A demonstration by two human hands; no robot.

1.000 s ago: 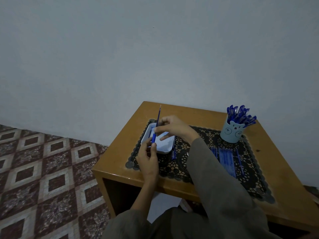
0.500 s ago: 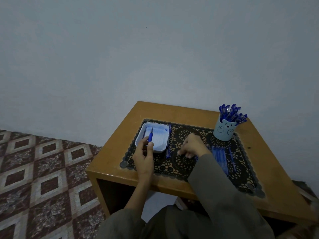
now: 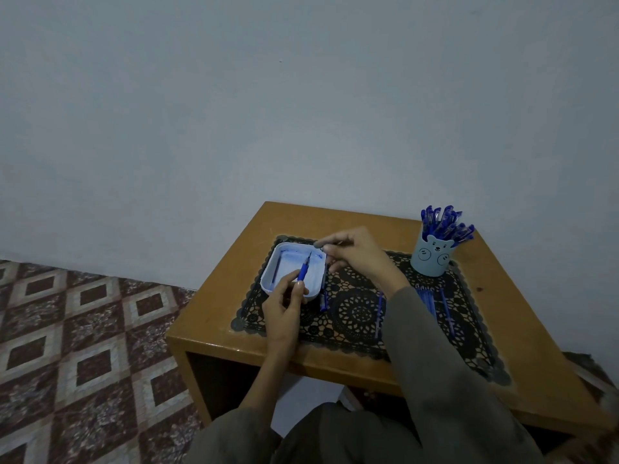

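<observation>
Over white tray (image 3: 268, 279), lace mat's (image 3: 361, 313) 10 o'clock: left hand (image 3: 284, 306) pinches blue pen section (image 3: 303, 272), tip toward 12. Right hand (image 3: 355, 256), tray's 2 o'clock, pinches thin dark piece (image 3: 330, 244). Likely step: pen assembly. Next: align piece with section.

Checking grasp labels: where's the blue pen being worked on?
Head view, left of centre: the left hand pinches the blue pen above the white tray, tip pointing away, at the far left corner of the black mat.
</observation>
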